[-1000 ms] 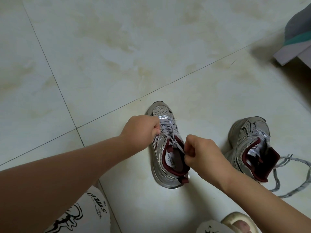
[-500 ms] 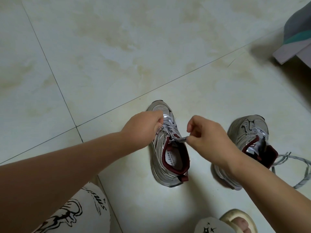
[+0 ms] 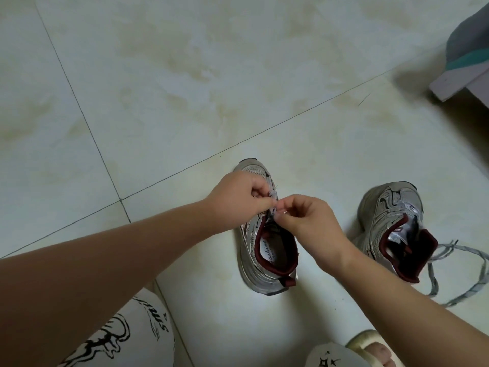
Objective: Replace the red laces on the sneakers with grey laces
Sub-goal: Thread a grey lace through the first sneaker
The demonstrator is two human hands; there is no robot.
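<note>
Starting nearest the viewer: a knee in white printed trousers (image 3: 127, 337) at lower left, and a foot in a pale slipper (image 3: 370, 348) at the bottom edge. Next, two bare forearms reaching forward over the tiled floor (image 3: 185, 88). Left hand (image 3: 238, 200), fingers curled, pinching a grey lace (image 3: 272, 205) over the upper eyelets of the left sneaker (image 3: 264, 255). Right hand (image 3: 309, 221), thumb and forefinger pinching the same lace just beside the left hand, the two nearly touching. Left sneaker: silver-grey, dark red collar lining, upright on the floor, toe pointing away, grey lace threaded through its front. Right sneaker (image 3: 391, 221): same make, standing well apart to the right, tongue open. Loose grey lace (image 3: 449, 260): lying in loops on the floor just beside the right sneaker's heel. Farthest, upper right corner: grey and teal fabric (image 3: 471, 43) over a pale board edge.
</note>
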